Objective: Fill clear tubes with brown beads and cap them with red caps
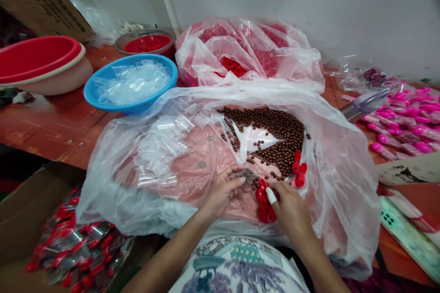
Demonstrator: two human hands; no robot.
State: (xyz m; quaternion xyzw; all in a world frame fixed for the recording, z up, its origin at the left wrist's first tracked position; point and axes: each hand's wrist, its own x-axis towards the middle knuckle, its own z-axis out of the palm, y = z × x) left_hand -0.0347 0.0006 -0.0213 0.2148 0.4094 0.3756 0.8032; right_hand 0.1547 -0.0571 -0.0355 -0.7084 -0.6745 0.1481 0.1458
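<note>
A wide basin lined with clear plastic (330,165) lies in front of me, holding a heap of small brown beads (275,135), several clear plastic tubes (165,151) and a few red caps (298,169). My left hand (222,192) is curled around a small clear tube filled with brown beads (248,176). My right hand (292,208), with a white cover on the index fingertip, pinches a red cap (263,187) beside that tube. More red caps (266,210) lie under the right hand.
A blue bowl (103,96) with clear tubes stands at the back left, beside a red and pink basin (44,64). Bags of red caps (247,55) sit behind. Pink-capped tubes (405,119) lie right. A bag of finished red-capped tubes (79,247) sits lower left.
</note>
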